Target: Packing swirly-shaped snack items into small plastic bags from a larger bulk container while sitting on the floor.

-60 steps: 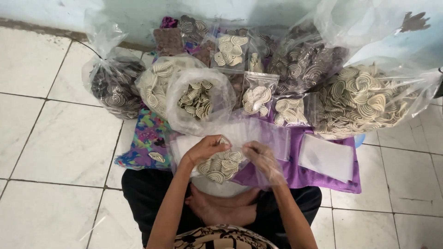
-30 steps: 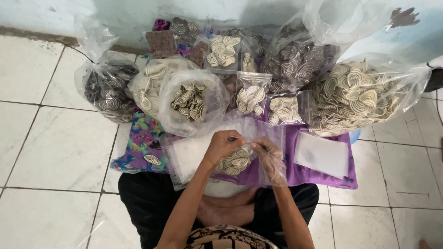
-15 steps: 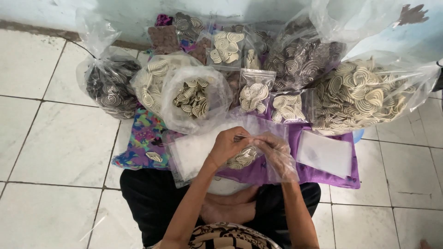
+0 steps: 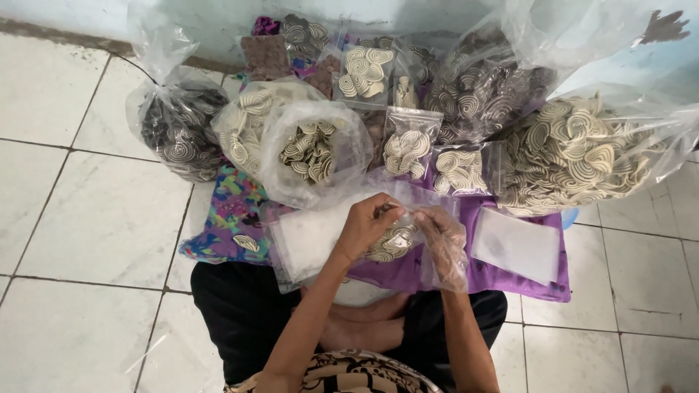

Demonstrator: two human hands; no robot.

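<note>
Small zip bag point(image 4: 397, 236) of spiral-patterned pieces is sitting between my two hands, just above the purple cloth point(image 4: 510, 280) in front of my crossed legs. I am pinching its top edge with my left hand point(image 4: 366, 227), fingers closed on the thin plastic, while my right hand point(image 4: 442, 234) (wrapped in a loose clear plastic glove) is closing on the same edge from the other side. I am judging the bag light but floppy: the film is slick and soft, so the strip at the mouth is the place to hold, not the bulging belly. The pieces inside look like thin, stiff, cream-and-brown swirls that could crack if squeezed. Beside my left hand a stack of empty bags point(image 4: 309, 236) is lying flat, and bigger filled sacks point(image 4: 575, 156) are crowding the wall
</note>
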